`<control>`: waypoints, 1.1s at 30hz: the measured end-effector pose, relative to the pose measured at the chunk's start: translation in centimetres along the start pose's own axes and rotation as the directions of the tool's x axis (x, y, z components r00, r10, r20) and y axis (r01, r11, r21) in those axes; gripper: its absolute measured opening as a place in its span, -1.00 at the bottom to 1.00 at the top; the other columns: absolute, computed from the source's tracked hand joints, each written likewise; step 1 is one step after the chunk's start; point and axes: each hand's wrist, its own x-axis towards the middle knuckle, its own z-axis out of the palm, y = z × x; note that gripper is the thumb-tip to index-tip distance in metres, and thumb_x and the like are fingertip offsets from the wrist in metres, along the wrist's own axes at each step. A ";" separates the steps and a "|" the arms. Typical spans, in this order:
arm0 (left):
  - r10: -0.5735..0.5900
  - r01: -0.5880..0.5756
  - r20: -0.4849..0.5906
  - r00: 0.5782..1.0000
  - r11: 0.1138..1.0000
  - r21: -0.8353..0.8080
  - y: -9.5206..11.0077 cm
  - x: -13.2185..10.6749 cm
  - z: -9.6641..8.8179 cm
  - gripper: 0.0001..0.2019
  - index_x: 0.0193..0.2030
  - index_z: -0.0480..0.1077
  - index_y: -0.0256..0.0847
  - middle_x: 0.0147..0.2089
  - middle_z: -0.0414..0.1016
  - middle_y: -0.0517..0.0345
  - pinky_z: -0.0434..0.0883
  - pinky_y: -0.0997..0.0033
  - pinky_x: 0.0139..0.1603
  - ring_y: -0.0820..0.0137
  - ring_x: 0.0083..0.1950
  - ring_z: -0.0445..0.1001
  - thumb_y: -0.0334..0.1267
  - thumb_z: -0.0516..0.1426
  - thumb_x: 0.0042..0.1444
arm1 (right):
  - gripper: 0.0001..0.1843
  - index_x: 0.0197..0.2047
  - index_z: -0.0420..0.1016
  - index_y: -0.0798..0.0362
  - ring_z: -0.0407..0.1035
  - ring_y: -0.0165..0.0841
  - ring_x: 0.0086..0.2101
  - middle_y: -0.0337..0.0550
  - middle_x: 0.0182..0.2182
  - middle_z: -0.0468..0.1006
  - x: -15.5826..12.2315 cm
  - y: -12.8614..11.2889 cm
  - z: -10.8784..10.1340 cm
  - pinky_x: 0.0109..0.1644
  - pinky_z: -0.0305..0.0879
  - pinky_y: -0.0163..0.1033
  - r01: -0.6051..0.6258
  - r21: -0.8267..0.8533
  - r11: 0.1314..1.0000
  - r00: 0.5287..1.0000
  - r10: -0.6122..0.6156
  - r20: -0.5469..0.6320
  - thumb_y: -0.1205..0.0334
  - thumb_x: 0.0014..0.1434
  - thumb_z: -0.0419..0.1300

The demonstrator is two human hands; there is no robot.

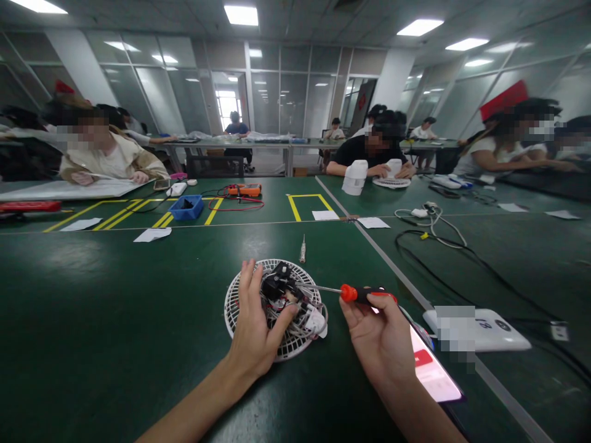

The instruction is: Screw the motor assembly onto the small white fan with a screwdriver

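Left hand (253,326)'s spread wide on the white grille (232,301), probably bracing it; right hand (381,338)'s gripping a screwdriver (362,295).

Two hands (253,329) (383,338), two screwdrivers (369,296) (303,251) and one round grille (233,306) are sharing the lower middle. One blue tray (186,212), one orange meter (244,190) and two paper slips (80,224) (152,235) are lying left of centre.

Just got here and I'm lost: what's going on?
The left hand is spread over a round white grille carrying wires and a black part. The right hand holds a red-and-black screwdriver, aimed at that part. A smaller screwdriver lies beyond the grille on the green table. A lit phone lies by the right hand.
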 end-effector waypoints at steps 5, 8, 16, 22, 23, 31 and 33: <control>-0.085 0.081 0.140 0.987 0.996 0.034 -0.9 0.6 -0.7 -0.42 0.41 0.12 -0.11 0.37 0.35 -0.11 0.38 -0.15 0.37 0.09 0.37 0.37 -0.05 0.14 0.33 | -0.74 -0.50 0.43 0.00 0.61 -0.29 -0.37 -0.31 -0.49 0.62 -0.3 0.0 0.3 -0.18 0.64 -0.18 -0.026 0.001 1.000 0.999 0.026 -0.043 0.42 -0.28 0.40; -0.101 0.094 0.099 0.990 0.993 0.073 -1.1 0.6 -1.6 -0.51 0.32 0.22 -0.10 0.26 0.44 -0.04 0.44 -0.03 0.30 0.16 0.26 0.46 -0.05 0.14 0.32 | -0.74 -0.51 0.43 0.01 0.61 -0.30 -0.38 -0.31 -0.50 0.61 -0.4 0.0 0.4 -0.20 0.64 -0.19 -0.024 -0.001 1.000 0.998 0.024 -0.057 0.42 -0.31 0.39; -0.091 0.098 -0.050 0.995 0.983 0.156 -1.9 -1.3 -3.3 -0.50 0.29 0.21 -0.11 0.12 0.43 -0.03 0.51 0.08 0.14 0.19 0.11 0.50 -0.01 0.17 0.29 | -0.66 -0.52 0.44 0.04 0.57 -0.32 -0.42 -0.31 -0.52 0.59 -0.6 0.2 0.3 -0.26 0.63 -0.19 -0.008 -0.029 1.000 0.998 0.006 -0.056 0.41 -0.44 0.44; -0.203 0.210 -0.065 0.977 0.972 0.109 -2.2 -1.5 -3.8 -0.47 0.27 0.21 -0.09 0.14 0.43 -0.03 0.51 0.02 0.14 0.17 0.11 0.52 0.03 0.19 0.26 | -0.66 -0.52 0.43 0.03 0.55 -0.32 -0.40 -0.31 -0.51 0.59 -0.6 0.5 0.3 -0.25 0.62 -0.16 0.009 -0.070 0.997 0.998 -0.013 -0.062 0.36 -0.43 0.45; -0.214 0.220 -0.065 0.975 0.970 0.100 -2.2 -1.5 -3.8 -0.48 0.26 0.22 -0.09 0.15 0.42 -0.03 0.51 0.01 0.15 0.17 0.11 0.52 0.04 0.20 0.25 | -0.66 -0.51 0.43 0.03 0.54 -0.32 -0.40 -0.31 -0.50 0.58 -0.6 0.6 0.2 -0.25 0.62 -0.15 0.017 -0.079 0.997 0.998 -0.022 -0.064 0.35 -0.43 0.45; -0.239 0.247 -0.097 0.966 0.966 0.079 -1.8 -1.1 -3.8 -0.47 0.21 0.25 -0.10 0.10 0.43 0.00 0.53 -0.02 0.13 0.18 0.07 0.52 0.05 0.25 0.19 | -0.64 -0.46 0.42 0.02 0.51 -0.31 -0.33 -0.32 -0.46 0.55 -0.2 0.9 -0.4 -0.17 0.62 -0.09 0.052 -0.133 0.990 0.997 -0.058 -0.045 0.34 -0.37 0.45; -0.233 0.242 -0.113 0.966 0.967 0.074 -1.7 -1.0 -3.8 -0.46 0.20 0.25 -0.10 0.09 0.43 0.00 0.53 -0.02 0.13 0.18 0.07 0.52 0.04 0.26 0.18 | -0.65 -0.47 0.41 0.02 0.50 -0.31 -0.33 -0.33 -0.46 0.54 -0.1 0.9 -0.4 -0.17 0.62 -0.08 0.055 -0.139 0.989 0.997 -0.062 -0.047 0.33 -0.37 0.44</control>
